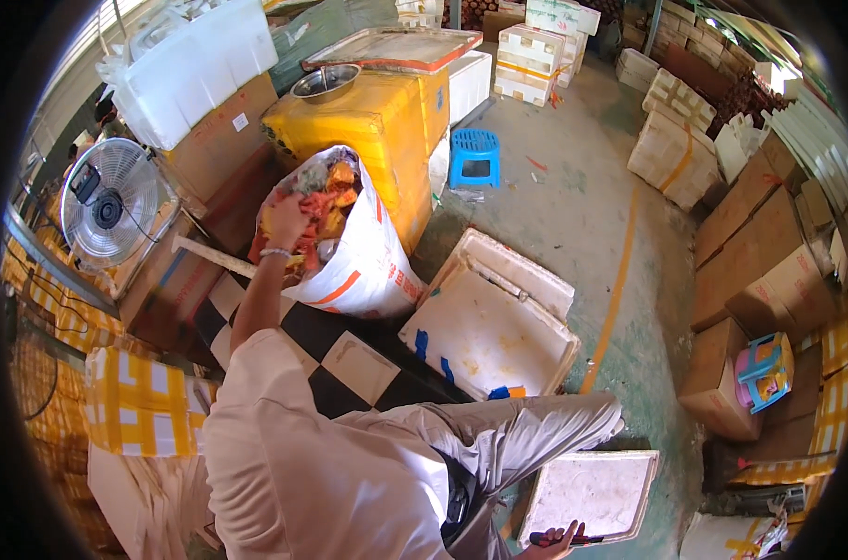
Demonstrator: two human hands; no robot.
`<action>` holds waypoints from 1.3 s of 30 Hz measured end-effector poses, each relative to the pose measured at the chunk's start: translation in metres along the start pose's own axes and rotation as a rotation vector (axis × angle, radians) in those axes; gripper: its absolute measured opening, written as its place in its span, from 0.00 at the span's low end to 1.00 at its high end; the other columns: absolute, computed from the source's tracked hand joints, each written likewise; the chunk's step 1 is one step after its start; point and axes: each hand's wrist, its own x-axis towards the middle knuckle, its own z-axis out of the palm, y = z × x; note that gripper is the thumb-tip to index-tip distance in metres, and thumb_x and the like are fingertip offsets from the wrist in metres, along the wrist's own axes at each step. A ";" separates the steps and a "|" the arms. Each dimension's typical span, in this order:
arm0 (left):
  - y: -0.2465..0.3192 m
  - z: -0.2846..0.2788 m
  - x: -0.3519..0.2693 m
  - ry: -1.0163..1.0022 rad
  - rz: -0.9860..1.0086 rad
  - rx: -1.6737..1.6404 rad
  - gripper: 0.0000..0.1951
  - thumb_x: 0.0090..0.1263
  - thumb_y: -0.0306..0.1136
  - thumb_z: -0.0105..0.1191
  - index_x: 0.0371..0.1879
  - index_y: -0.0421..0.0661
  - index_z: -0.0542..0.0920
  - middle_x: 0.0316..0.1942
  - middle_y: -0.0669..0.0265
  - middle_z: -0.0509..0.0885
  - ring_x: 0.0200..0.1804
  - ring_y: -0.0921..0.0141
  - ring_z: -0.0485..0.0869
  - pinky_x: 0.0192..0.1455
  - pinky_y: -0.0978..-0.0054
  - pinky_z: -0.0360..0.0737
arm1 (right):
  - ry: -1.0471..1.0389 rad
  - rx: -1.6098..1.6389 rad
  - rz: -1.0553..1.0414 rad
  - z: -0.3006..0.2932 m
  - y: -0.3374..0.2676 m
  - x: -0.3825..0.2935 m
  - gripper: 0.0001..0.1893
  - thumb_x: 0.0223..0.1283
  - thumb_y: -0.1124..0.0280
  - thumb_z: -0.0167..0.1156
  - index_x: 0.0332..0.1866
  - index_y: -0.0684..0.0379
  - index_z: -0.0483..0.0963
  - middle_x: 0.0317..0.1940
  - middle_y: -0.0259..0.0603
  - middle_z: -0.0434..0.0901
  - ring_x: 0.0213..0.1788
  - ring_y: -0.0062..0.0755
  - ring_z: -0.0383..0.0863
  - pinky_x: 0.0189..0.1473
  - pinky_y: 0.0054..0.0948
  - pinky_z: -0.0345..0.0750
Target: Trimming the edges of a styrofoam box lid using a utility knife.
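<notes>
My left hand (287,218), with a bracelet at the wrist, reaches into the open mouth of a white woven sack (375,269). Its fingers touch red net-like scraps (317,210); whether they grip any is hidden. Crumpled yellow-orange tape or film (341,176) and grey plastic lie in the sack too. At the bottom edge, my right hand (567,542) is closed on a slim black and red tool (546,537), its kind unclear, over the rim of a white foam lid (592,490). Near my leg rests a larger foam lid (497,336) with blue tape pieces.
Behind the sack stands a yellow-taped box (354,126) with a metal bowl (326,82) on top. A blue plastic stool (475,157) is beyond. To the left is a fan (109,210); cardboard boxes (753,259) line the right. A black-and-white checkered surface (361,364) lies below the sack.
</notes>
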 end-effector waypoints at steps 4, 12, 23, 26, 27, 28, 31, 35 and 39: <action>0.035 0.062 0.003 -0.009 0.144 0.173 0.09 0.63 0.24 0.54 0.40 0.39 0.84 0.37 0.50 0.86 0.44 0.50 0.86 0.49 0.55 0.83 | -0.006 -0.108 0.005 0.005 -0.008 -0.012 0.26 0.65 0.70 0.65 0.68 0.58 0.70 0.26 0.27 0.68 0.20 0.11 0.56 0.19 0.17 0.55; 0.041 -0.002 -0.002 -0.297 0.124 -0.082 0.41 0.65 0.28 0.52 0.78 0.45 0.49 0.53 0.36 0.80 0.54 0.46 0.82 0.56 0.54 0.78 | -0.025 0.051 0.043 -0.020 0.007 -0.002 0.09 0.65 0.76 0.61 0.48 0.66 0.76 0.22 0.28 0.65 0.22 0.15 0.62 0.24 0.19 0.62; 0.124 -0.013 0.018 -0.365 0.443 0.372 0.17 0.68 0.24 0.53 0.56 0.44 0.81 0.52 0.49 0.84 0.49 0.49 0.84 0.52 0.56 0.80 | 0.031 0.211 -0.062 -0.033 0.009 -0.029 0.24 0.73 0.66 0.57 0.72 0.55 0.65 0.58 0.39 0.80 0.38 0.25 0.79 0.33 0.21 0.76; 0.231 -0.038 0.043 -0.319 0.472 0.553 0.18 0.68 0.24 0.53 0.57 0.45 0.81 0.53 0.50 0.84 0.48 0.49 0.84 0.51 0.57 0.81 | 0.100 0.236 -0.020 -0.042 0.011 -0.033 0.18 0.74 0.68 0.55 0.66 0.55 0.66 0.53 0.39 0.82 0.33 0.24 0.79 0.30 0.22 0.75; 0.275 -0.052 0.036 -0.263 0.519 0.567 0.19 0.68 0.24 0.53 0.58 0.45 0.81 0.53 0.50 0.84 0.48 0.49 0.84 0.50 0.57 0.81 | 0.081 0.259 -0.022 -0.043 0.016 -0.034 0.17 0.74 0.68 0.55 0.63 0.56 0.67 0.53 0.39 0.82 0.33 0.24 0.79 0.29 0.22 0.75; 0.321 -0.055 0.021 -0.254 0.579 0.545 0.19 0.68 0.24 0.53 0.58 0.45 0.81 0.53 0.50 0.84 0.48 0.49 0.84 0.50 0.57 0.81 | 0.121 0.278 0.005 -0.038 0.015 -0.036 0.15 0.74 0.69 0.56 0.61 0.56 0.67 0.52 0.39 0.82 0.32 0.24 0.78 0.28 0.22 0.75; 0.467 -0.053 -0.128 -0.282 0.855 -0.149 0.15 0.71 0.28 0.53 0.55 0.49 0.84 0.43 0.53 0.87 0.41 0.52 0.86 0.43 0.59 0.83 | 0.186 0.329 0.015 -0.047 0.019 -0.047 0.16 0.72 0.70 0.56 0.61 0.56 0.66 0.51 0.43 0.81 0.32 0.24 0.78 0.28 0.22 0.76; 0.582 0.027 -0.376 -1.441 1.042 -0.941 0.08 0.70 0.26 0.60 0.45 0.39 0.83 0.37 0.64 0.88 0.38 0.73 0.87 0.45 0.74 0.84 | 0.347 0.421 0.007 -0.079 0.024 -0.073 0.17 0.72 0.72 0.53 0.63 0.58 0.65 0.50 0.44 0.81 0.32 0.25 0.77 0.30 0.23 0.77; 0.575 0.217 -0.661 -2.194 -0.635 -0.331 0.29 0.68 0.45 0.64 0.63 0.52 0.67 0.51 0.53 0.78 0.52 0.54 0.79 0.52 0.51 0.82 | 0.518 0.471 0.005 -0.102 0.037 -0.095 0.21 0.68 0.75 0.53 0.65 0.58 0.65 0.49 0.44 0.81 0.32 0.26 0.79 0.29 0.24 0.78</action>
